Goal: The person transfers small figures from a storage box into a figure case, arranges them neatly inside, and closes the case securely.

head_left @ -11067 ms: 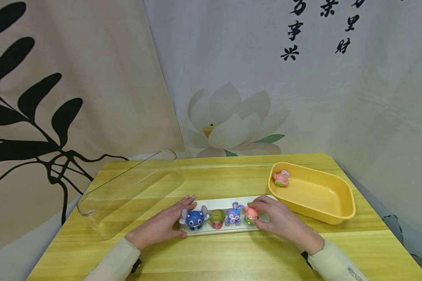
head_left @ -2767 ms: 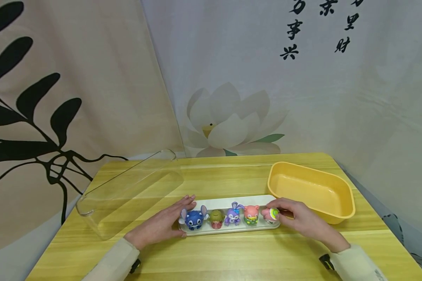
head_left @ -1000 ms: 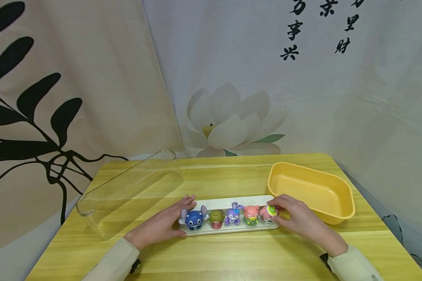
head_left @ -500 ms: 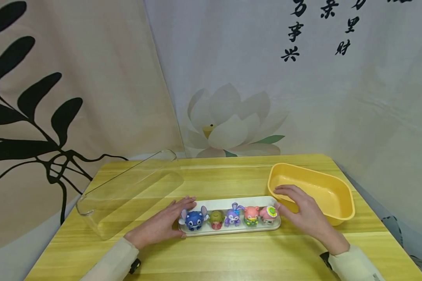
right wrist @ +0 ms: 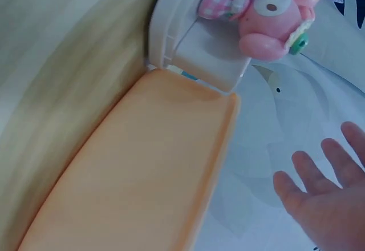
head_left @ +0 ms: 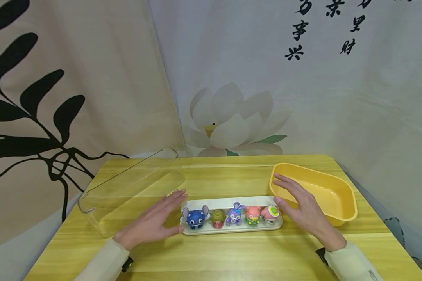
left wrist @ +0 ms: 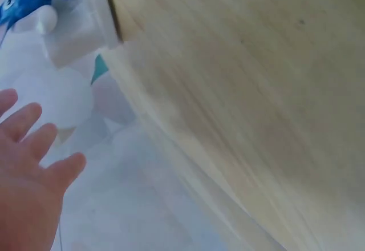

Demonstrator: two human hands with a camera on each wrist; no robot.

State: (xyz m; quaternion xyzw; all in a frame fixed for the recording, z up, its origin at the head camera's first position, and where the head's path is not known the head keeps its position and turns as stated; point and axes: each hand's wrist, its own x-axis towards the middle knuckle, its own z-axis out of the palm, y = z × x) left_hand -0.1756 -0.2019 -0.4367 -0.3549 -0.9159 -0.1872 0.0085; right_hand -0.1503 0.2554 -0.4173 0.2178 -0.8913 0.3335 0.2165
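A white tray lies lengthwise at the middle of the table with several small figurines in a row on it. From left come a blue big-eared one, a green one, a purple rabbit, a coral-pink one, and a pink one with a green-and-yellow disc. My left hand, fingers extended, hovers by the tray's left end and holds nothing. Past the right end, my right hand is spread and free of any object. The right wrist view shows the pink figurine apart from my fingers.
Behind the right hand stands a yellow plastic bin, its visible inside holding nothing. A clear, open-looking plastic cover sits at the table's left, behind the left hand. Printed cloth hangs behind the wooden table.
The pink figurine went from the yellow bin to the tray's right end. My right hand has released it and drawn back; my left hand has come off the tray's left end, moving left.
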